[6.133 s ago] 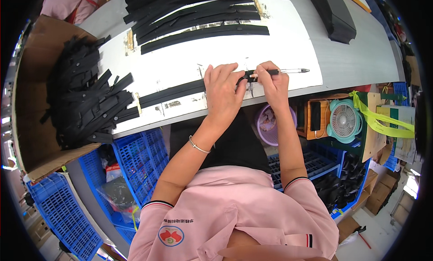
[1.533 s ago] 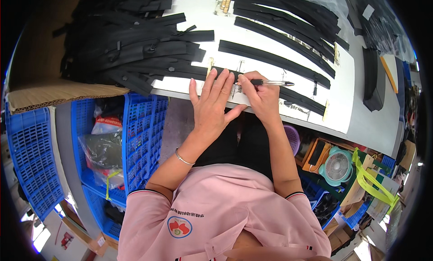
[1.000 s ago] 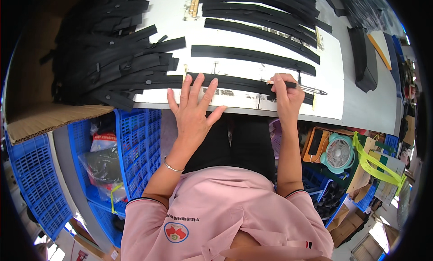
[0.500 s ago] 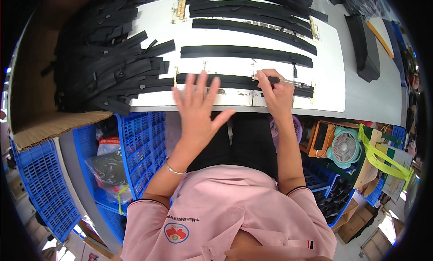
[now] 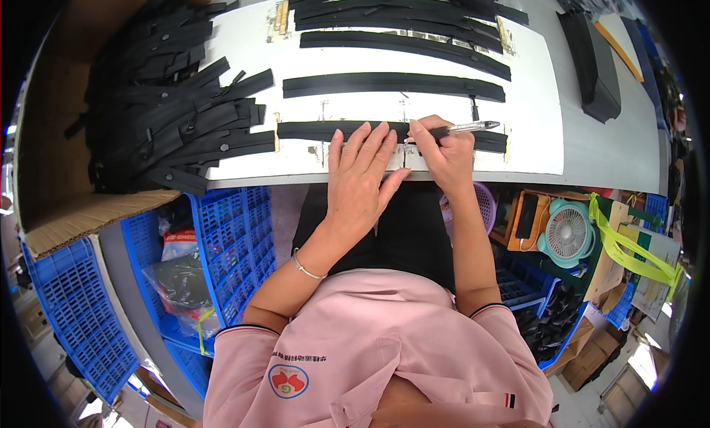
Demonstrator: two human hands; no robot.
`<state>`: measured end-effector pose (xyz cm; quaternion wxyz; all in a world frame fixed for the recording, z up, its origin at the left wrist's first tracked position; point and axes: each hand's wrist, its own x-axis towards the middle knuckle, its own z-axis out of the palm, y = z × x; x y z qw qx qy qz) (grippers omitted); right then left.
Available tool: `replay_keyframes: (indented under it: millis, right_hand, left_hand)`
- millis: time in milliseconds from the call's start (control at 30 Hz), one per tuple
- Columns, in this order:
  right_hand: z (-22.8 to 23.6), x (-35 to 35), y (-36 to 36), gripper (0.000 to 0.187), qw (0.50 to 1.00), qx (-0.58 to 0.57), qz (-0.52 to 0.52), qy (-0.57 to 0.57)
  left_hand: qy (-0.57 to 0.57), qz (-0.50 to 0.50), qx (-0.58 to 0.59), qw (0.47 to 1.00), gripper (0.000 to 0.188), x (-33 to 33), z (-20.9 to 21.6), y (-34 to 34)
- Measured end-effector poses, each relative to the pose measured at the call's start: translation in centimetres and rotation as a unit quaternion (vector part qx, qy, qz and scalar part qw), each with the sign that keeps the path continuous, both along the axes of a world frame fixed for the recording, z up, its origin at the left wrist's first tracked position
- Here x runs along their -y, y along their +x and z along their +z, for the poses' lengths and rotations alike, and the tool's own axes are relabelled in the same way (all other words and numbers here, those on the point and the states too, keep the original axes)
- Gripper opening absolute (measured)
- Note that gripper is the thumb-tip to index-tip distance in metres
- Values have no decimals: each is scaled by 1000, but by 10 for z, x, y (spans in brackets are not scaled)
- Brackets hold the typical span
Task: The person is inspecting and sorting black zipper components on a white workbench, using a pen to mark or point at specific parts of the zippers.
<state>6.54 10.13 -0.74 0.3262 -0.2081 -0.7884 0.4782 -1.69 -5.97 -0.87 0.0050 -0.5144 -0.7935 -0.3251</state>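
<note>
On a white board (image 5: 536, 125) lies a long black strip (image 5: 303, 130), which looks like a zipper, nearest the table's front edge. My left hand (image 5: 359, 180) rests flat on its middle, fingers stretched out and thumb apart. Just right of it, my right hand (image 5: 447, 156) grips a pen (image 5: 473, 126) with a clear barrel and dark grip. The pen's tip points left, down at the strip close to a dark line marked on the board; the exact contact is hidden by my fingers. Another black strip (image 5: 392, 85) lies parallel farther back.
More black strips (image 5: 399, 17) lie at the board's far side. A heap of them (image 5: 163, 117) fills the left, beside a cardboard box (image 5: 55, 125). A black angular piece (image 5: 592, 73) lies at right. Below the table are blue crates (image 5: 233, 243) and a green fan (image 5: 568, 232).
My left hand has moved right and come down flat on the near strip. My right hand has shifted slightly left, keeping the pen. The whole view has shifted a little.
</note>
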Motion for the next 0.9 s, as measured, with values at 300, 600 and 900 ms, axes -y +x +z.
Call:
replay_keyframes:
  millis: [300, 600, 900]
  right_hand:
    - [-7, -4, 6, 12, 997, 45, 25, 53]
    - [21, -21, 42, 18, 979, -76, -84, -171]
    - [2, -64, 73, 26, 987, 7, -126, -102]
  left_hand:
    - [0, 7, 1, 1000, 52, 0, -2, 2]
    - [-2, 11, -24, 1000, 52, 0, -3, 3]
    - [29, 27, -8, 999, 41, -27, 5, 17]
